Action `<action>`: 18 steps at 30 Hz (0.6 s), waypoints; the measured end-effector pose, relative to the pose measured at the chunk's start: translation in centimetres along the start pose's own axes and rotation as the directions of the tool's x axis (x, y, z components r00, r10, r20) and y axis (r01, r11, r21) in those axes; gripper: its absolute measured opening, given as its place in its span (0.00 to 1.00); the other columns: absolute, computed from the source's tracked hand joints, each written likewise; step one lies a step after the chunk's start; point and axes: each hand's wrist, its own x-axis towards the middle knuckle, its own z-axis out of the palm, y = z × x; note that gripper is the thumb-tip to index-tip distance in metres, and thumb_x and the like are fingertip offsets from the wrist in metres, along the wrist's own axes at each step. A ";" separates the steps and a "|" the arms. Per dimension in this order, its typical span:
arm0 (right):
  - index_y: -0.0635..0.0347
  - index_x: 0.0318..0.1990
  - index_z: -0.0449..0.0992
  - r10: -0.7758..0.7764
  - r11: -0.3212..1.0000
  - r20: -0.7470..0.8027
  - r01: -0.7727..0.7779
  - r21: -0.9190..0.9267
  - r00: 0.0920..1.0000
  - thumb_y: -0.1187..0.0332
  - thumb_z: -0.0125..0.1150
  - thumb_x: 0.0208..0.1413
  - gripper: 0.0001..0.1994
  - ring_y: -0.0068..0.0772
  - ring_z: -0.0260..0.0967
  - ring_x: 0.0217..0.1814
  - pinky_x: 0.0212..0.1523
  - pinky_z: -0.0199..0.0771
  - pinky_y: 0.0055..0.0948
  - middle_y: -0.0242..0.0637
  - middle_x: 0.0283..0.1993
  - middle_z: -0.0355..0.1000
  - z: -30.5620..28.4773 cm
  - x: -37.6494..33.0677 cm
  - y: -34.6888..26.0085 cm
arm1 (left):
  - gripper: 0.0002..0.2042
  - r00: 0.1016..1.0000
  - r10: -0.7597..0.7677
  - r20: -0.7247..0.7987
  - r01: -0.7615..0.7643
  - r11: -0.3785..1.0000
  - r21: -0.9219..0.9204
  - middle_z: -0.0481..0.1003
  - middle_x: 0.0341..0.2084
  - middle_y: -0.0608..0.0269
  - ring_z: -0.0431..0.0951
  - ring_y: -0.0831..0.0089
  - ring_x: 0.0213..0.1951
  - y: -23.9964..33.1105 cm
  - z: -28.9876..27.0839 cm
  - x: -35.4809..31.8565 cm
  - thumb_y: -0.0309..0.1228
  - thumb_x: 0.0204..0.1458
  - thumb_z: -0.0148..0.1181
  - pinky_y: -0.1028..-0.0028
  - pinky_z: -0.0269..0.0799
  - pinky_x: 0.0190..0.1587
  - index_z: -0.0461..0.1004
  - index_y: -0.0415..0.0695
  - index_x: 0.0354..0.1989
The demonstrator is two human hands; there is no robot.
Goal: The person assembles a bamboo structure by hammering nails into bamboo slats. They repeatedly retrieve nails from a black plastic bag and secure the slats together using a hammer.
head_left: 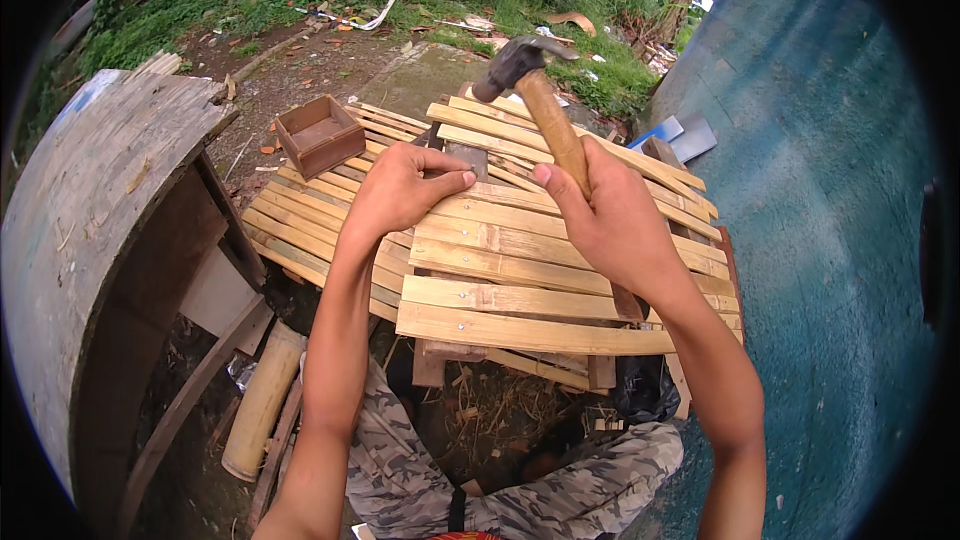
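My right hand (625,225) grips the wooden handle of a claw hammer (552,120), whose dark metal head is raised over the far side of a bamboo slat panel (530,325). At the left end of one slat, my left hand (393,190) is closed in a pinch on a tiny nail, mostly hidden by thumb and fingertip. Nearer slats carry shiny nail heads (462,295) in a row along their left ends. Beneath these ends lies a dark wooden crosspiece (466,152), partly covered by the slats.
A second slatted panel (300,225) lies to the left, with a small brown wooden box (335,152) on it. A weathered board (110,190) stands at far left, near a bamboo tube (262,405). The blue wall (820,240) bounds the right. A black plastic bag (645,390) sits below.
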 end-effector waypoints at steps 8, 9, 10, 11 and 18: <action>0.72 0.37 0.73 0.138 0.990 0.052 -0.137 -0.015 0.989 0.53 0.57 0.66 0.23 0.60 0.74 0.33 0.39 0.70 0.52 0.59 0.29 0.74 0.0 -0.8 -1.0 | 0.13 1.000 -0.015 0.021 0.016 0.999 -0.033 0.83 0.25 0.62 0.76 0.79 0.28 0.2 -0.2 0.1 0.37 0.52 0.71 0.73 0.72 0.34 0.86 0.40 0.39; 0.72 0.37 0.73 0.157 0.988 0.087 -0.156 -0.017 0.984 0.53 0.57 0.66 0.23 0.59 0.74 0.33 0.39 0.70 0.52 0.59 0.28 0.74 0.1 -0.9 -1.0 | 0.13 0.999 -0.018 0.032 0.020 0.998 -0.063 0.83 0.25 0.62 0.77 0.79 0.28 0.1 -0.2 0.2 0.37 0.52 0.71 0.73 0.73 0.35 0.86 0.40 0.38; 0.72 0.37 0.73 0.148 0.989 0.093 -0.147 -0.010 0.985 0.53 0.57 0.66 0.23 0.59 0.74 0.33 0.39 0.70 0.51 0.59 0.28 0.74 0.1 -0.9 -1.0 | 0.12 0.999 -0.019 0.046 0.024 0.995 -0.099 0.83 0.25 0.63 0.77 0.79 0.28 0.1 -0.2 0.3 0.37 0.51 0.71 0.73 0.73 0.35 0.86 0.41 0.38; 0.72 0.37 0.73 0.149 0.989 0.107 -0.150 -0.001 0.983 0.52 0.57 0.66 0.23 0.59 0.74 0.33 0.38 0.70 0.51 0.59 0.28 0.74 0.3 -0.9 -1.1 | 0.12 0.998 -0.021 0.057 0.027 0.995 -0.095 0.83 0.26 0.63 0.77 0.79 0.29 0.0 -0.2 0.5 0.36 0.51 0.71 0.73 0.73 0.35 0.86 0.41 0.38; 0.72 0.38 0.73 0.198 0.980 0.083 -0.199 0.002 0.977 0.52 0.58 0.66 0.23 0.60 0.74 0.34 0.40 0.71 0.50 0.59 0.30 0.74 0.6 -0.5 -0.8 | 0.11 0.998 0.014 0.068 -0.008 0.996 -0.088 0.83 0.28 0.62 0.77 0.80 0.30 -0.5 -0.2 0.9 0.35 0.51 0.72 0.74 0.73 0.36 0.86 0.40 0.38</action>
